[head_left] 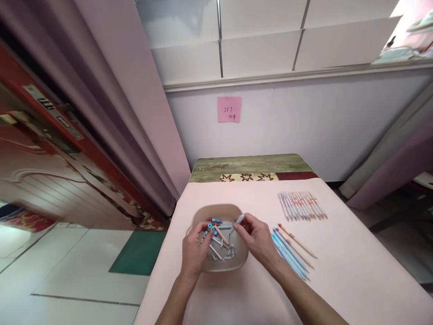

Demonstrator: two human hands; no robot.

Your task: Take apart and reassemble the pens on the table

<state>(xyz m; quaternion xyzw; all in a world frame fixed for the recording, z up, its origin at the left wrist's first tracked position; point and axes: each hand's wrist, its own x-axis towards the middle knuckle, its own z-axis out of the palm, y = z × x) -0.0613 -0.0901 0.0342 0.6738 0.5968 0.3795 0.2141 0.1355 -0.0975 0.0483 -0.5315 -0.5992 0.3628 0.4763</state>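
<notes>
My left hand (195,249) is over the left side of a beige plastic basin (241,258), its thumb and fingers pinching a small blue pen part (209,226). Over the basin's right rim, my right hand (257,235) grips a pale blue pen barrel (240,219) between thumb and fingers. Inside the basin lie loose pen pieces: a peach-coloured barrel (221,234), a white stick-like piece (215,251), small blue and brown bits, and several small pale grey pieces (229,253). Part of the contents is hidden behind my left fingers.
Right of my right hand lie several blue and peach pens (293,250) side by side. Farther back is a row of clear, patterned pens (302,206). A pale pink cover (257,298) lies over the table, whose green patterned far end (243,163) meets the wall.
</notes>
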